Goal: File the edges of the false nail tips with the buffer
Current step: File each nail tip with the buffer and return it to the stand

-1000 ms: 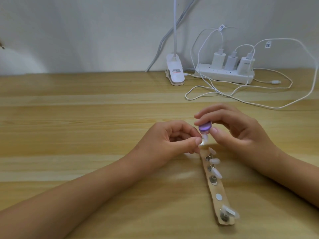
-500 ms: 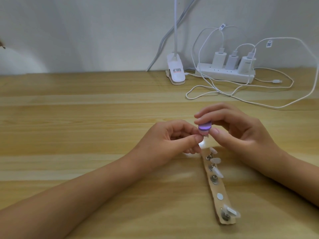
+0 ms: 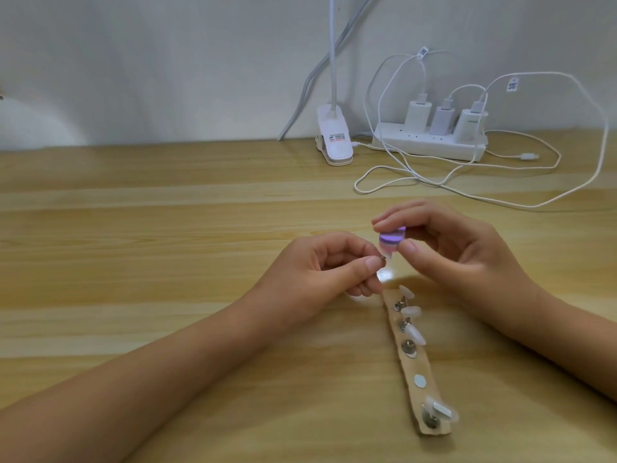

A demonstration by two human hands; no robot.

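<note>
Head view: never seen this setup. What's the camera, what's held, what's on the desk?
No machine here: a person wears one camera on the head, looking down at their own bare hands. The right hand pinches a small purple-and-pink layered buffer block. The left hand pinches a small dark-stemmed holder just below it; any nail tip on it is hidden. On the light wooden table lies a tan cardboard strip carrying metal studs, some topped with clear false nail tips. At the back: a white lamp clip and a white power strip with three chargers and cables.

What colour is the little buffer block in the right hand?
The buffer is purple with a pale pink layer beneath, seen in the head view.
</note>
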